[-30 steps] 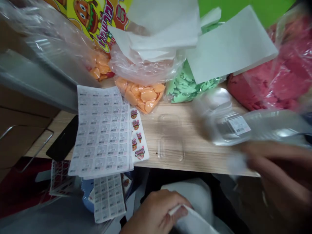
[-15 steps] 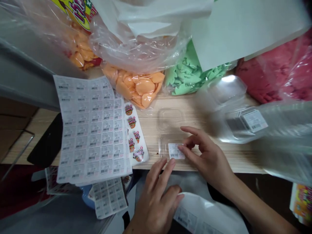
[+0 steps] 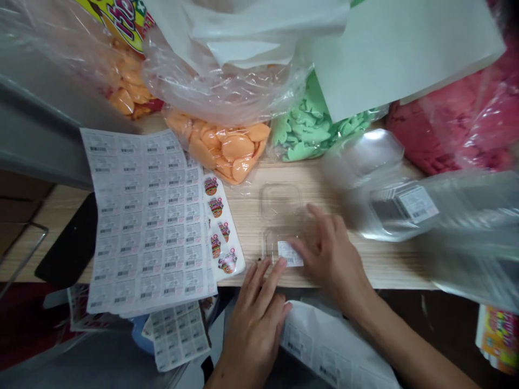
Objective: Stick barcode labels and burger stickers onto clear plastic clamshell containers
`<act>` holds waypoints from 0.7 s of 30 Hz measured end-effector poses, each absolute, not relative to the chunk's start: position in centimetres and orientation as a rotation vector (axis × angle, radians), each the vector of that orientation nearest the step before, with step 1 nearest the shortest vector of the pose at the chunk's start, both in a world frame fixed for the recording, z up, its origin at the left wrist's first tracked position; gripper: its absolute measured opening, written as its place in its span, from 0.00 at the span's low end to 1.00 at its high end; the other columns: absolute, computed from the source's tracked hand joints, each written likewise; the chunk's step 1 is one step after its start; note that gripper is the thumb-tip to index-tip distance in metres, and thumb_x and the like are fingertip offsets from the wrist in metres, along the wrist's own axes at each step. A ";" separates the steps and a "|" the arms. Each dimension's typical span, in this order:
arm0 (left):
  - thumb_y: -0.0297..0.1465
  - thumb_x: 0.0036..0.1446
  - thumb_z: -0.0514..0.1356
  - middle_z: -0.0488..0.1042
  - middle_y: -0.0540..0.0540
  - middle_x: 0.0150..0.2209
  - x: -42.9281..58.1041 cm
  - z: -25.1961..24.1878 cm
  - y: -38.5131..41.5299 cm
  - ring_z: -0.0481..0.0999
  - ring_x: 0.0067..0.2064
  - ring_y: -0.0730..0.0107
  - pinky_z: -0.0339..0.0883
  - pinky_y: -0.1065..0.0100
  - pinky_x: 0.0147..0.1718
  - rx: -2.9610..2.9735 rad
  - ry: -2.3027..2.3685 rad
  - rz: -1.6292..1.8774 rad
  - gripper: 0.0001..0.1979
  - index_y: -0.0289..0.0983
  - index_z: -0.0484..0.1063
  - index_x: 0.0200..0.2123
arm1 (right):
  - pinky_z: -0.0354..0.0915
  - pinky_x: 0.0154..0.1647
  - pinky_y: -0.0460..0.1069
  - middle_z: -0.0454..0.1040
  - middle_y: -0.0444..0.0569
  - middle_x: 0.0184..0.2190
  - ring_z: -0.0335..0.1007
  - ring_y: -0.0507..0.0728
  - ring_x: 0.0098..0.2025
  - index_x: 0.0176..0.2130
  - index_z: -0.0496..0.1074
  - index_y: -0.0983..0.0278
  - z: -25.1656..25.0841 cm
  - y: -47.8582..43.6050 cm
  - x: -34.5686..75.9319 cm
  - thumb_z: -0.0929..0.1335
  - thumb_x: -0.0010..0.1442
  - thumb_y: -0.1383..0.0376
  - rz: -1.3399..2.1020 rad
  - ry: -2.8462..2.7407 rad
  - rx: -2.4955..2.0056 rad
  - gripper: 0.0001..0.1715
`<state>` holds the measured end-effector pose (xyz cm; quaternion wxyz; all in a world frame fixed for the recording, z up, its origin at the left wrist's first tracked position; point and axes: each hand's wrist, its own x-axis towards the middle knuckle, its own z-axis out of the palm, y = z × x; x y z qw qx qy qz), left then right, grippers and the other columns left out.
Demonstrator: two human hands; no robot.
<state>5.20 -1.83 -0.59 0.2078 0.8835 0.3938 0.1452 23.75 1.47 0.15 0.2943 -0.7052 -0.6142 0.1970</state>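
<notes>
A small clear plastic container [image 3: 270,246] lies opened out on the wooden table, its other half farther back. On its near half sits a white barcode label [image 3: 287,254]. My right hand [image 3: 334,259] is over the container's right side, thumb at the label and fingers apart, slightly blurred. With two fingers stretched to the container's near edge, my left hand [image 3: 257,321] pinches a sheet of labels [image 3: 324,351] by its corner, near the thumb. The sheet hangs below the table edge; the grip itself is partly hidden.
Left of the container lie barcode label sheets [image 3: 141,216], a cartoon sticker sheet [image 3: 225,232] and a black phone [image 3: 71,243]. Bags of orange pieces [image 3: 235,148], green pieces [image 3: 304,129] and red pieces [image 3: 446,119] stand behind. Stacked clear containers [image 3: 466,210] fill the right.
My right thumb has slid slightly left across the label, and the right fingers have shifted. My left hand has risen a little, the label sheet moving with it. The whole view has shifted slightly.
</notes>
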 end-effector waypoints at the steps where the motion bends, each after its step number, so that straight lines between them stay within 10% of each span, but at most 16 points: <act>1: 0.22 0.60 0.52 0.63 0.42 0.61 5.2 -0.8 -2.0 0.59 0.63 0.54 0.59 0.50 0.59 2.444 1.099 0.418 0.09 0.37 0.68 0.29 | 0.68 0.32 0.60 0.68 0.57 0.36 0.69 0.62 0.34 0.56 0.61 0.69 0.0 1.4 24.1 0.62 0.63 0.62 0.482 -1.628 -1.893 0.23; 7: 0.20 0.61 0.50 0.25 0.41 0.69 6.2 -1.6 -3.6 0.42 0.67 0.45 0.42 0.35 0.59 2.266 1.290 0.466 0.09 0.35 0.67 0.32 | 0.60 0.57 0.61 0.65 0.58 0.55 0.60 0.63 0.59 0.59 0.55 0.63 -0.5 0.3 25.0 0.70 0.56 0.56 0.615 -1.976 -1.558 0.37; 17: 0.40 0.65 0.47 0.42 0.50 0.69 5.7 0.0 -3.9 0.52 0.66 0.53 0.58 0.53 0.58 1.595 0.973 0.967 0.19 0.38 0.70 0.29 | 0.63 0.56 0.54 0.66 0.57 0.53 0.60 0.57 0.57 0.58 0.55 0.64 3.3 -0.7 26.8 0.68 0.58 0.66 0.540 -2.115 -1.381 0.31; 21: 0.40 0.63 0.52 0.65 0.42 0.60 7.0 1.0 -3.5 0.70 0.56 0.59 0.65 0.63 0.53 1.610 0.975 0.896 0.16 0.39 0.73 0.29 | 0.58 0.60 0.52 0.63 0.55 0.56 0.58 0.57 0.60 0.61 0.53 0.62 7.4 -0.6 32.2 0.67 0.60 0.67 0.267 -2.152 -1.462 0.32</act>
